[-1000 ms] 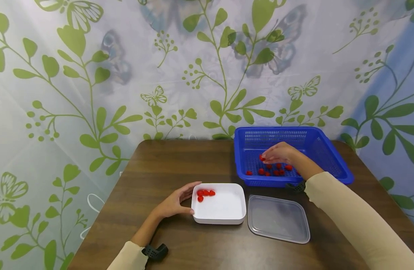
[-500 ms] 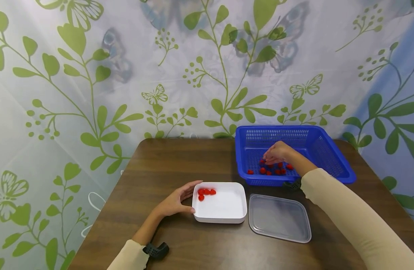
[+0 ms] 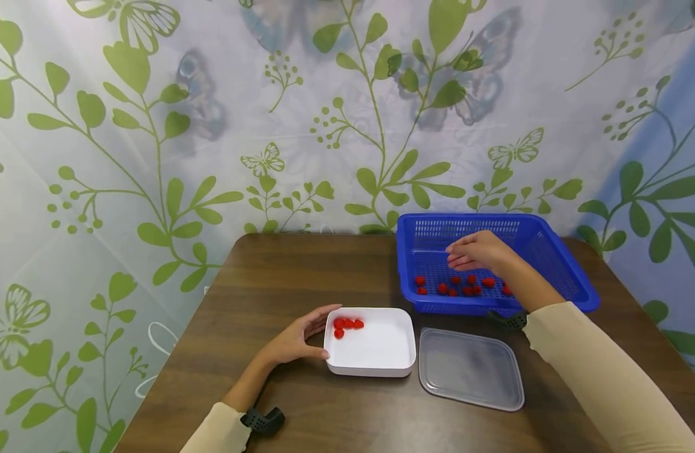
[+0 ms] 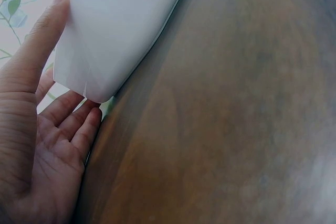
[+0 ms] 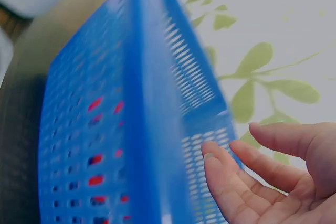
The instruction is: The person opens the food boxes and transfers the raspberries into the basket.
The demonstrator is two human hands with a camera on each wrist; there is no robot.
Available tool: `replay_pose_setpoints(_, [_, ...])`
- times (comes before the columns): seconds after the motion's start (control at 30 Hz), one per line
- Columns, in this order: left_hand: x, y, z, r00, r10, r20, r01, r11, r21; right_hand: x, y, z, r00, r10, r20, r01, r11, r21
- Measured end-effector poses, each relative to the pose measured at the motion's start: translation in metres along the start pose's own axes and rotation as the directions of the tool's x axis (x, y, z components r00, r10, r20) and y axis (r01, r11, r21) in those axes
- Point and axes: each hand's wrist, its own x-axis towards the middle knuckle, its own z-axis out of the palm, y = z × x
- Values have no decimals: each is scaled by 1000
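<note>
- Four small red pieces [image 3: 348, 323] sit in the white box [image 3: 375, 347], bunched at its far left corner: three in a row along the far wall, the fourth just on the near side of the row's left end.
- The person's left hand [image 3: 296, 338] grips that box by its left end, thumb at the near corner, fingers reaching round toward the far one. The box stands level on the table [image 3: 290, 270].
- Over the blue basket [image 3: 556, 264] hangs the right hand [image 3: 478, 250], fingers parted and loosely bent, the palm bare in the view from that wrist.
- About ten more red pieces [image 3: 468, 290] lie scattered on the basket's floor, mostly along the near side, below the hand; one is partly hidden by the forearm, and a few show through the slotted wall.
- A see-through grey lid [image 3: 472, 370] lies flat just beside the box, to its right, and in front of the basket.
- Cream sleeves [image 3: 602, 371] cover both arms, with black wrist gear [image 3: 262, 421] at each cuff.
- Behind the table hangs a pale cloth [image 3: 211, 170] printed with green leaves and butterflies.
</note>
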Motion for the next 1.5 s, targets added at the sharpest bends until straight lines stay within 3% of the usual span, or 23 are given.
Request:
replay_pose_setpoints(0.33, [0,-3,-1,1000,8,2,-8,1000,-4,-40,-16,15,993,-97,-60,102,990,93])
replay_pose_setpoints(0.63, [2,-3,-1,1000,14,7,-14,1000,-11,-73,-27,52,967,-239,-87,247,964,98])
replay_pose_setpoints(0.8, [2,-3,-1,1000,9,0,-9,1000,-17,-83,-28,78,961,-269,-61,275,951,137])
replay_pose_setpoints(1.03, [3,-4,-2,1000,13,2,-13,1000,-11,-85,-22,112,953,-301,-45,304,946,114])
replay_pose_setpoints(1.3, [7,-2,-2,1000,17,1,-17,1000,-8,-70,-3,144,954,-299,-4,298,951,79])
replay_pose_setpoints(1.5, [3,-1,-1,1000,-4,5,4,1000,1,-60,9,171,951,-307,40,309,950,-35])
